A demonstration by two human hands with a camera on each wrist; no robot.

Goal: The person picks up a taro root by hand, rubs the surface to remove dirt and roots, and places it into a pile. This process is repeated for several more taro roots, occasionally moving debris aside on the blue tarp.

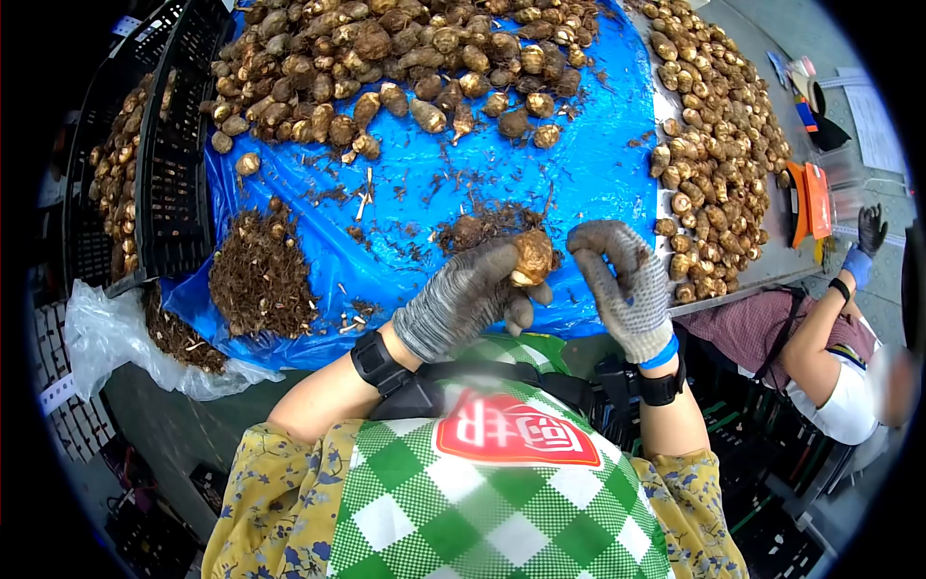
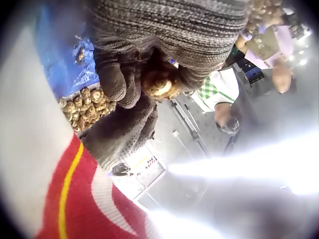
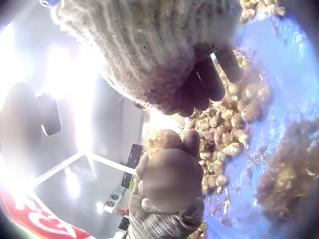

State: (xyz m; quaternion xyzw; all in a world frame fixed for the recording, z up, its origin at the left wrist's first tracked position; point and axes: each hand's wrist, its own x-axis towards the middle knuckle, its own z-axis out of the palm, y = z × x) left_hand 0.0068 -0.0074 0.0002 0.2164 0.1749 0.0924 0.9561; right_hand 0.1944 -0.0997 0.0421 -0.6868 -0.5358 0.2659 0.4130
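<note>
My gloved left hand [image 1: 457, 297] grips a brown taro corm [image 1: 533, 257] between thumb and fingers, over the near part of the blue sheet [image 1: 405, 217]. A pale cut or bare patch shows on the corm [image 2: 162, 87] in the left wrist view. Just to the right, my gloved right hand [image 1: 625, 291] is raised apart from the corm, its fingers loosely bent with nothing seen in them. Behind the left hand, a small heap of dark root fibres [image 1: 482, 227] lies on the sheet.
A large pile of untrimmed taro [image 1: 386, 48] covers the back of the sheet; cleaner corms [image 1: 714, 145] fill the right side. Black crates [image 1: 178, 145] stand at left, near a fibre clump [image 1: 258, 275] and a clear plastic bag [image 1: 125, 338]. Another person [image 1: 820, 357] works at right.
</note>
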